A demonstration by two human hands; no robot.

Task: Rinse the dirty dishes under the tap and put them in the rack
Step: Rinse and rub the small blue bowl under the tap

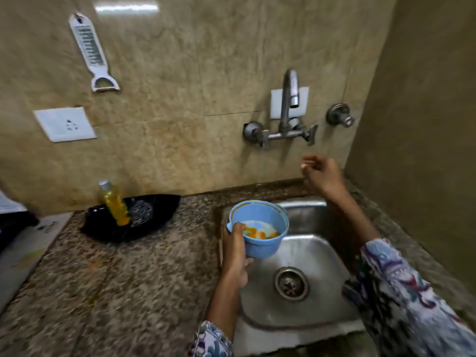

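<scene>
My left hand (235, 256) grips a blue bowl (260, 228) by its near rim, holding it tilted over the left part of the steel sink (309, 243). Orange and white residue lies inside the bowl. My right hand (320, 172) is raised above the sink's back edge, just below the right handle of the wall tap (289, 106), fingers loosely apart and holding nothing. No water runs from the spout. No rack is in view.
A black tray (164, 204) on the granite counter (103, 292) holds a yellow soap bottle (114, 204) and a steel scrubber (141, 212). A second valve (340, 115), a wall socket (64, 124) and a hanging grater (92, 52) are on the tiled wall. Side wall at right.
</scene>
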